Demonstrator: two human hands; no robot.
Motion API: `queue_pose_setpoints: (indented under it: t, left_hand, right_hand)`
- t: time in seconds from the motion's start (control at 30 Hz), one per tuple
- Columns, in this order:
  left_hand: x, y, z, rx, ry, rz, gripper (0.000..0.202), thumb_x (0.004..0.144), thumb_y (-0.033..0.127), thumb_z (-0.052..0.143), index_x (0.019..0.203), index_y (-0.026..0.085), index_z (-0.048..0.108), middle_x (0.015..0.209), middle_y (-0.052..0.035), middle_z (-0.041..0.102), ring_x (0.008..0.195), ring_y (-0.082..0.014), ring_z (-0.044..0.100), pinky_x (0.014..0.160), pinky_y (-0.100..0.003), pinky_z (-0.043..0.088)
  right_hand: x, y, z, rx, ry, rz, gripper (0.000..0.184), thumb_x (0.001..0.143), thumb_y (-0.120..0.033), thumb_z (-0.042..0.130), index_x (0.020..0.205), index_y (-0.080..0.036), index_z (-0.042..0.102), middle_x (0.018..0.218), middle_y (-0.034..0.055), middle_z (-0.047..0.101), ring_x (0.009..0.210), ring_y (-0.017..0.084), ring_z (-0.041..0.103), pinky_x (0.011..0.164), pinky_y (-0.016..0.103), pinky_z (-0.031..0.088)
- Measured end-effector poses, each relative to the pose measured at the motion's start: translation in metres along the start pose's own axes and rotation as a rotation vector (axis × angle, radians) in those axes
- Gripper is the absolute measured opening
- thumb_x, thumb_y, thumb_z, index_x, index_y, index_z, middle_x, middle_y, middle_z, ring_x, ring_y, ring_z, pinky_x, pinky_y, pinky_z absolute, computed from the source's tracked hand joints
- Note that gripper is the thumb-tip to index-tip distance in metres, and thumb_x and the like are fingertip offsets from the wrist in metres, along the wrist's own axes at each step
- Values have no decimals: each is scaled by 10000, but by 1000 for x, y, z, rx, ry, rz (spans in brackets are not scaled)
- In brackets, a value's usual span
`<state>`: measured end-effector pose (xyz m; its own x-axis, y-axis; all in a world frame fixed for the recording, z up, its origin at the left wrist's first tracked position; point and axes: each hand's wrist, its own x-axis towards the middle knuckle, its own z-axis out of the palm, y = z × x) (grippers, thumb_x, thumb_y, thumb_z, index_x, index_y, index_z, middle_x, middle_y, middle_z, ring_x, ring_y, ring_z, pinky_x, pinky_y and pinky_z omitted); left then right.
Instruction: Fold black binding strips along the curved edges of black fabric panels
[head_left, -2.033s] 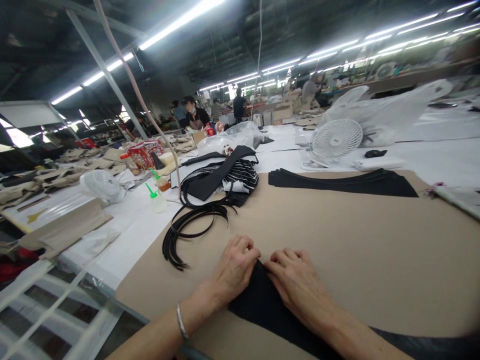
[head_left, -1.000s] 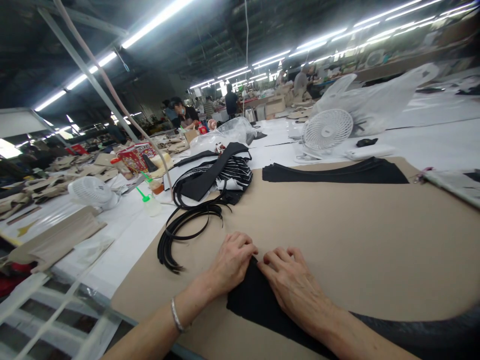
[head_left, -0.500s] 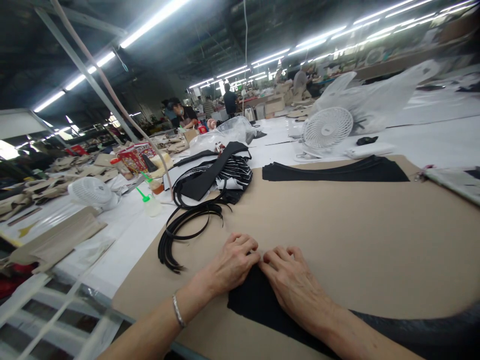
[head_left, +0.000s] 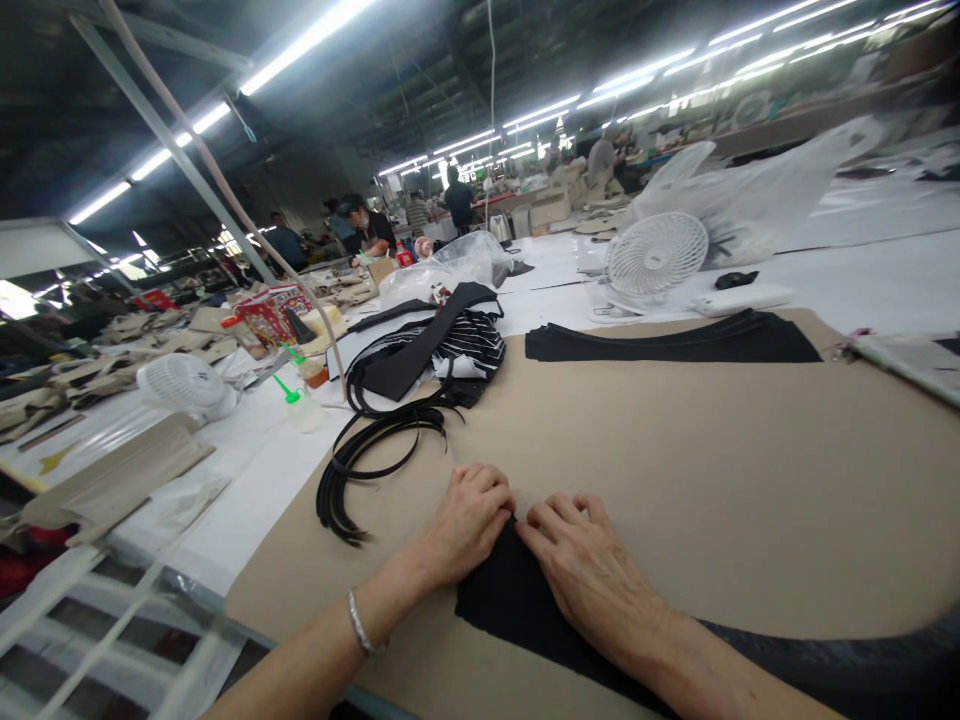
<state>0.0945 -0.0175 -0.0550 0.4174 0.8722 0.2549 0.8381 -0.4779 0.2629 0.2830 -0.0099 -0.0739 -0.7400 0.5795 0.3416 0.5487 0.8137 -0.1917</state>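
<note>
A black fabric piece (head_left: 504, 592) lies on the tan board (head_left: 675, 480) in front of me, its long curved body running off to the lower right under my right forearm. My left hand (head_left: 474, 520), with a silver bracelet at the wrist, pinches the far corner of the piece. Close beside it, the curled fingers of my right hand (head_left: 581, 560) grip the same upper edge. Both sets of fingertips are partly hidden. Left of my hands lies a bundle of thin black strips (head_left: 339, 475).
Stacked black pieces (head_left: 667, 342) lie along the board's far edge. Behind the strips sits a striped black pile (head_left: 472, 340). White fans (head_left: 656, 255), a green-tipped bottle (head_left: 301, 408) and a clear plastic bag (head_left: 757, 195) stand around. People work farther back.
My left hand has shifted very slightly left, and the gap between the two hands is a little wider. My right hand stays nearly still on the black fabric piece.
</note>
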Motion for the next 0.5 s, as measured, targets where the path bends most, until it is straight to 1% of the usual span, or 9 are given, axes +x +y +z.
queue_pose_setpoints:
  t: [0.13, 0.23, 0.3, 0.37, 0.5]
  left_hand:
    - [2, 5, -7, -98, 43, -114, 111, 880, 96, 534, 839, 190, 578, 938, -3, 571, 960, -158, 528, 866, -314, 372]
    - [-3, 7, -13, -131, 82, -170, 125, 873, 82, 528, 864, 193, 587, 949, -9, 571, 963, -160, 524, 868, -313, 381]
    - [-10, 9, -14, -125, 90, -173, 153, 866, 66, 526, 903, 197, 597, 956, -15, 576, 969, -173, 513, 877, -328, 379]
    - [-20, 10, -12, -92, 76, -153, 194, 879, 67, 504, 977, 204, 600, 973, -25, 586, 967, -188, 501, 876, -347, 382]
    - [-39, 13, -5, 11, -6, -89, 304, 920, 79, 415, 1153, 209, 561, 1059, -47, 600, 1006, -216, 485, 900, -392, 395]
  right_hand:
    - [0, 0, 2, -9, 2, -5, 238, 846, -54, 565, 1022, -208, 614, 950, 38, 595, 911, 214, 470, 853, 390, 277]
    - [0, -1, 2, -1, 4, 2, 222, 851, -47, 554, 996, -203, 620, 942, 39, 593, 906, 212, 471, 850, 389, 278]
    - [1, -1, -1, 23, -2, 8, 222, 847, -40, 553, 982, -202, 622, 941, 38, 594, 912, 210, 473, 847, 383, 280]
    - [2, -2, -4, 62, -18, 25, 250, 845, -32, 542, 1010, -204, 617, 956, 37, 596, 922, 209, 476, 844, 377, 284]
    - [6, 1, -8, 193, -35, 134, 372, 843, -48, 531, 1181, -201, 546, 1061, 46, 588, 990, 215, 476, 864, 374, 295]
